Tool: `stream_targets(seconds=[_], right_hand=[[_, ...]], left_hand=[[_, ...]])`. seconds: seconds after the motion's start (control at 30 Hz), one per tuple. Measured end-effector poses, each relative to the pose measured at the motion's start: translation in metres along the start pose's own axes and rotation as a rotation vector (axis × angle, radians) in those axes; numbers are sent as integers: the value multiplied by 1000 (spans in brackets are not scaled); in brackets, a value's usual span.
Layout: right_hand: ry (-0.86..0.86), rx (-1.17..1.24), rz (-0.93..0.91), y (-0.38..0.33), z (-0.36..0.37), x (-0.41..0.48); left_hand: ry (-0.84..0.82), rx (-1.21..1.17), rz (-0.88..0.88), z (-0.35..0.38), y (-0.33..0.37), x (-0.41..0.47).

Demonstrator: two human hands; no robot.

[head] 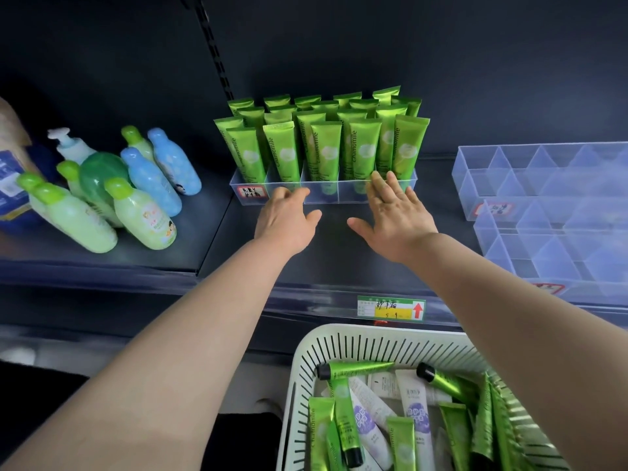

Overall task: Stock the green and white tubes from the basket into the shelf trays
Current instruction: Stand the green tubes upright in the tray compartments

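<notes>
To my left on the dark shelf stands a cluster of green and blue bottles, well apart from my hands. To my right lie two clear divided trays, their compartments bare. Straight ahead, a clear tray holds green tubes standing upright in rows, caps down. My left hand rests against the tray's front wall, fingers loosely curled and holding nothing. My right hand lies flat with fingers spread, fingertips touching the front wall and the nearest tubes. A price label sits on the shelf edge below. Nearer me, the white slatted basket holds more green tubes jumbled with white tubes, all lying on their sides.
</notes>
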State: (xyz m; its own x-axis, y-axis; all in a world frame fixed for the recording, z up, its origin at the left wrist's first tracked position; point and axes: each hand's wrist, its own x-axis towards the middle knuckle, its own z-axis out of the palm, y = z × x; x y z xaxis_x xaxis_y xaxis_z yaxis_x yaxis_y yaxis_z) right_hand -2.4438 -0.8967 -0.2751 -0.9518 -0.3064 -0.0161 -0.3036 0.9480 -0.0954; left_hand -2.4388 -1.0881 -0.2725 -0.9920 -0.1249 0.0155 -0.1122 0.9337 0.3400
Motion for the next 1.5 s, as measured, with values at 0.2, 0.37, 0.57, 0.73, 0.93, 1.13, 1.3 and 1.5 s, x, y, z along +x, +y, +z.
stream_targets(seconds=[0.2,0.37,0.57,0.73,0.93,1.13,1.3,1.5], right_hand=[[61,69,9,7,-16,-32],[197,22,75,32,-39,-92],[253,1,231,88,-52,-165],[211,-24,357,134,-54,-204],[76,-19,410,149,-50,-224],[105,-22,339,128,-49,-217],[100,11,231,93,-46,-198],[89,35,74,36,-40,-172]], left_hand=[[10,35,83,-7,24,-26],[2,-3,187,-9,69,-59],[-38,-29,352,-3,141,-103],[-84,-95,513,12,195,-131],[-188,62,558,32,217,-147],[-79,222,518,21,191,-145],[-44,249,423,8,150,-139],[-33,246,330,-16,79,-134]])
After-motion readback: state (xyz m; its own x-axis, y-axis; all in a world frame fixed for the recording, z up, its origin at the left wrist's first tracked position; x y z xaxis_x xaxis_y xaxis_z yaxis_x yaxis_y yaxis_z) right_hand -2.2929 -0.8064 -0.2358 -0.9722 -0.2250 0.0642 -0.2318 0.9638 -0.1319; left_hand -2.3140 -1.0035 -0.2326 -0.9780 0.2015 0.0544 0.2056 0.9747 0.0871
